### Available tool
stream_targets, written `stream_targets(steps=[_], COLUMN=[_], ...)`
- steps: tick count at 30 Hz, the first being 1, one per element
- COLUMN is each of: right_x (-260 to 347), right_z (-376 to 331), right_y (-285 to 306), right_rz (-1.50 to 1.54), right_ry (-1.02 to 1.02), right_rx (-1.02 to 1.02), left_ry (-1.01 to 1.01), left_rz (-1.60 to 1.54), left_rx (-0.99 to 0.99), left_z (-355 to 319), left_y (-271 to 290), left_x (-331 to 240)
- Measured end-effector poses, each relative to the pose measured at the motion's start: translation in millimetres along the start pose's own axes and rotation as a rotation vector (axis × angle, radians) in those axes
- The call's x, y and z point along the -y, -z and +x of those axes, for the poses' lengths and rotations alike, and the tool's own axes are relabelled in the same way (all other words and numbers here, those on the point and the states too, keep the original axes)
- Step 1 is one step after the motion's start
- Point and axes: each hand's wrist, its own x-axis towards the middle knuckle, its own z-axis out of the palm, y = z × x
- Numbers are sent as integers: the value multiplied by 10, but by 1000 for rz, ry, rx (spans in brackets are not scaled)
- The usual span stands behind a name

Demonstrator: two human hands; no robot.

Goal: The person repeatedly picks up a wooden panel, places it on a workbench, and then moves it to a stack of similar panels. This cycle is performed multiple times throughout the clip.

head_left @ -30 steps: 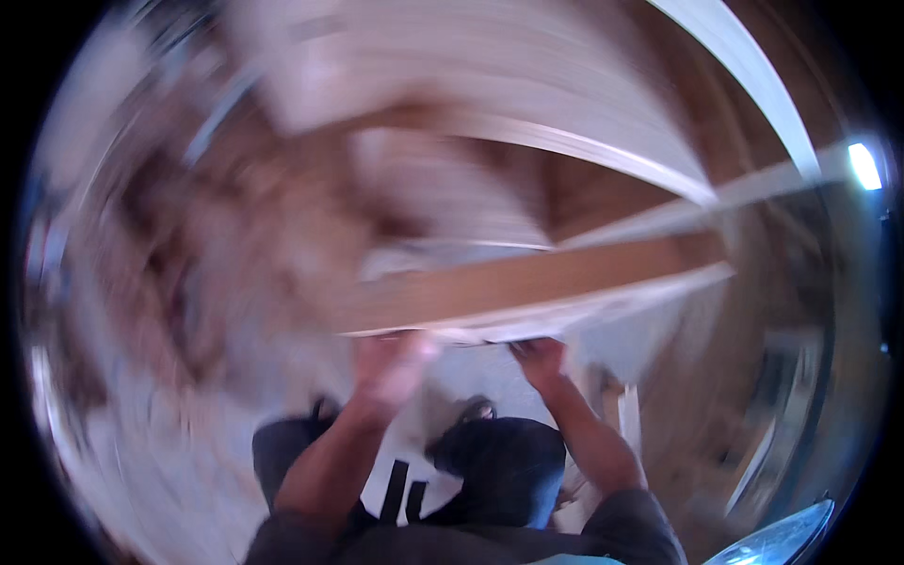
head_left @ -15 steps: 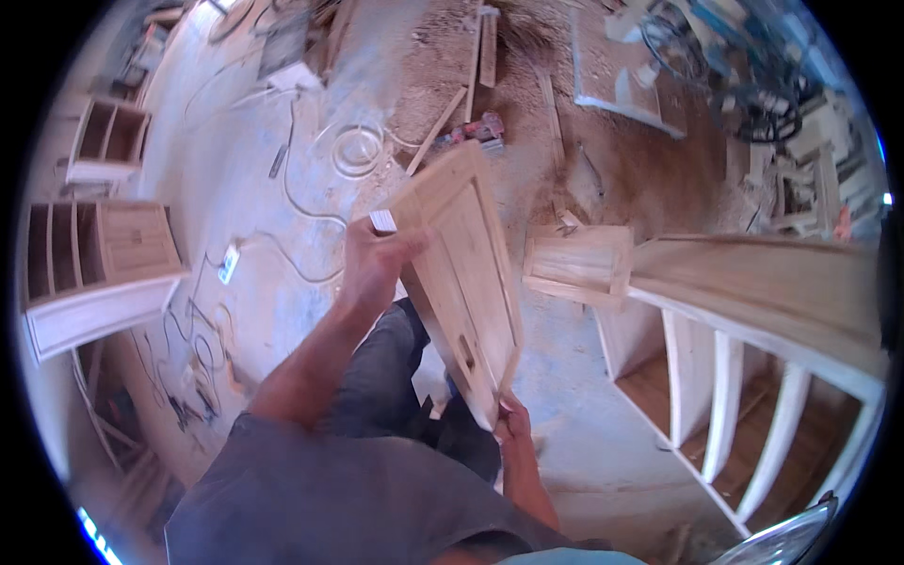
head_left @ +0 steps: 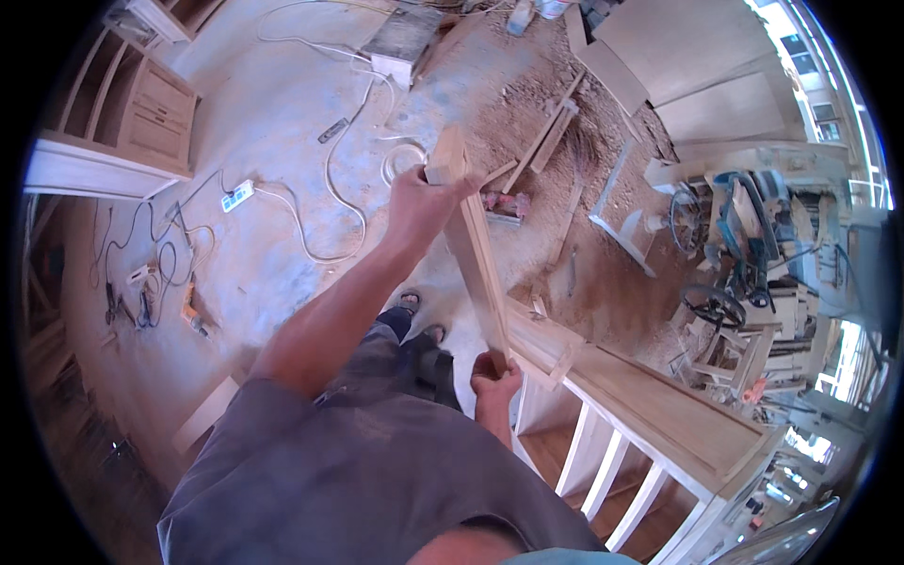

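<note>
- Floor (head_left: 273, 122): pale and dusty, brown with sawdust (head_left: 612, 287) right of centre.
- Power strip (head_left: 238, 196): on the left side.
- White cord (head_left: 330, 261): curving to the power strip's right.
- Orange drill (head_left: 194, 313): below the power strip.
- Dark bar (head_left: 332, 130): beside the cord.
- Red tool (head_left: 507, 204): near the sawdust.
- Sticks (head_left: 554, 137): above the red tool.

A panel (head_left: 477, 264) is held with its far end at the left grip (head_left: 424, 205), its near end at the right grip (head_left: 496, 379). Left of both, a power strip (head_left: 237, 196) and power tool (head_left: 194, 314) are laid on the floor (head_left: 282, 259); right of both, a cabinet (head_left: 673, 400) is placed.
</note>
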Motion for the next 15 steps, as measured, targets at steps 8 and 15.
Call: stream_targets(steps=[8,15], right_x=[349,311], right_z=[57,327], right_y=[-1264,-2892], right_rz=[20,73], right_ry=[6,-98], right_rx=[-54,266], left_ry=[14,-65], left_rz=[-189,-13], left_rx=[-125,-110], left_z=[617,557], left_y=[-195,-981], left_x=[-367,-726])
